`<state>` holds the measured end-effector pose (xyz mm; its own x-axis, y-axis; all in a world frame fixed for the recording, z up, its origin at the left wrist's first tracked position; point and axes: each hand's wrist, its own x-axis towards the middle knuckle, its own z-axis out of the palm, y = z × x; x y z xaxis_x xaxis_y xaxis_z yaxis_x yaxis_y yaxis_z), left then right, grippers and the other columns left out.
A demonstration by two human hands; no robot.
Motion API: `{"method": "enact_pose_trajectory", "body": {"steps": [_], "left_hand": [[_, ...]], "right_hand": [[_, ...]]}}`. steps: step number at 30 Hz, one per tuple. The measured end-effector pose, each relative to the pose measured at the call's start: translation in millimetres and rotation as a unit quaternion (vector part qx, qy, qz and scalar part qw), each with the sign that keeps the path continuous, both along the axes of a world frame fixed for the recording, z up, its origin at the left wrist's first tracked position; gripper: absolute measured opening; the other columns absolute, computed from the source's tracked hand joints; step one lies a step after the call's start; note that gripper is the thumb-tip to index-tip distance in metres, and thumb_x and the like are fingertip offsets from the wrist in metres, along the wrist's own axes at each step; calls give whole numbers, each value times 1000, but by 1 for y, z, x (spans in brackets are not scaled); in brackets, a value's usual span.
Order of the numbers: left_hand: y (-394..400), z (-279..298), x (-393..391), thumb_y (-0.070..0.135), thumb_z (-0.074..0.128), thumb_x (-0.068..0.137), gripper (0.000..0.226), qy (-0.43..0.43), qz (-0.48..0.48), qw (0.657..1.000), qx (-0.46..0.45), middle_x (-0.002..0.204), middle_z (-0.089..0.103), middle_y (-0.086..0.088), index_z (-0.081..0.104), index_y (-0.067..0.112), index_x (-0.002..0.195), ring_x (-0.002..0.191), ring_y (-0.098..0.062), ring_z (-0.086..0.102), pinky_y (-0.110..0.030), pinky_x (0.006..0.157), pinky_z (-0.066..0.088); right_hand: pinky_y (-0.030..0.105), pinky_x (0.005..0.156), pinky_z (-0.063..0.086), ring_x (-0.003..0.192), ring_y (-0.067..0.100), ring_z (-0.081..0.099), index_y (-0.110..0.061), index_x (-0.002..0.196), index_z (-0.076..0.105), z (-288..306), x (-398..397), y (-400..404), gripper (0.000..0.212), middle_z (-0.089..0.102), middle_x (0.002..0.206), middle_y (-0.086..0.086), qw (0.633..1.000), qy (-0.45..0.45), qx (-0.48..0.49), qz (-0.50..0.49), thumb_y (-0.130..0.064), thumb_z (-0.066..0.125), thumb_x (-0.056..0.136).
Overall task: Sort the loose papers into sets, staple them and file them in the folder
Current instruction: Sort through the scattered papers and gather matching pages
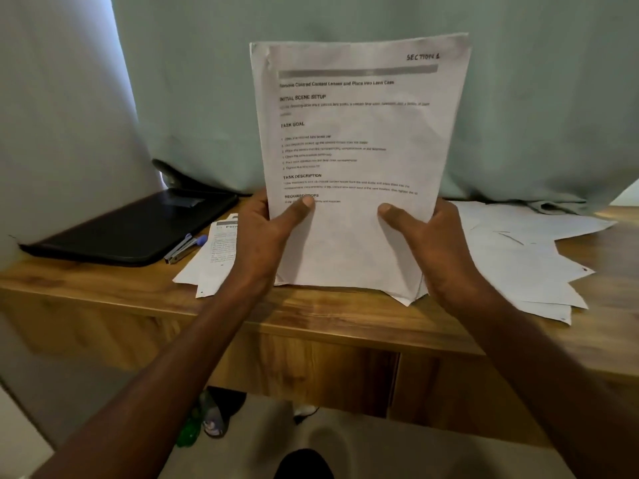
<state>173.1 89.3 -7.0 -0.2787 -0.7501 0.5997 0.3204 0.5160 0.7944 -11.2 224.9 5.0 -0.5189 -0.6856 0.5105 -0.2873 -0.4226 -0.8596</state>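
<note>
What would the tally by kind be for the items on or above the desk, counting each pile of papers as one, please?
Held paper sets: 1
Loose paper piles on the desk: 2
Black folders: 1
Staplers: 1
Total: 5

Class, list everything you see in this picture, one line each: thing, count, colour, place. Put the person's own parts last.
held sheets: one stack, white, printed, upright on the desk edge, marked SECTION
folder: one, black, closed, desk left
stapler: one, blue and metal, beside the folder
left papers: a few, white, left of the held sheets
right papers: loose spread, white, desk right
desk: one, brown wood
curtain: pale green, behind the desk
left hand: grips the stack's left edge, thumb in front
right hand: grips the stack's right edge, thumb in front
</note>
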Motion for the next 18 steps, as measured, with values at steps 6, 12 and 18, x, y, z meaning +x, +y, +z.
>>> {"method": "enact_pose_trajectory", "body": {"steps": [6, 12, 18], "left_hand": [[-5, -36, -3, 37, 84, 85, 29, -105, -48, 991, 67, 105, 77, 20, 68, 38, 109, 95, -4, 74, -19, 73, 60], [-56, 23, 15, 33, 87, 81, 35, -115, -35, 991, 62, 108, 79, 7, 75, 23, 112, 97, -15, 77, -33, 81, 64], [-133, 54, 36, 16, 79, 90, 24, 18, 33, 987, 157, 111, 78, -1, 72, 21, 112, 103, -26, 75, -48, 91, 61]], "right_hand": [[13, 63, 51, 91, 4, 64, -27, 123, 56, -33, -1, -7, 42, 66, 104, -15, 992, -4, 123, -8, -35, 78, 89], [7, 60, 51, 78, -8, 68, -35, 113, 59, 11, -2, -51, 34, 66, 95, -23, 993, 36, 104, 42, -25, 80, 88], [30, 71, 62, 93, 16, 77, -23, 111, 71, 49, 5, -128, 37, 79, 102, -4, 986, -3, 115, 125, -55, 67, 93]]}}
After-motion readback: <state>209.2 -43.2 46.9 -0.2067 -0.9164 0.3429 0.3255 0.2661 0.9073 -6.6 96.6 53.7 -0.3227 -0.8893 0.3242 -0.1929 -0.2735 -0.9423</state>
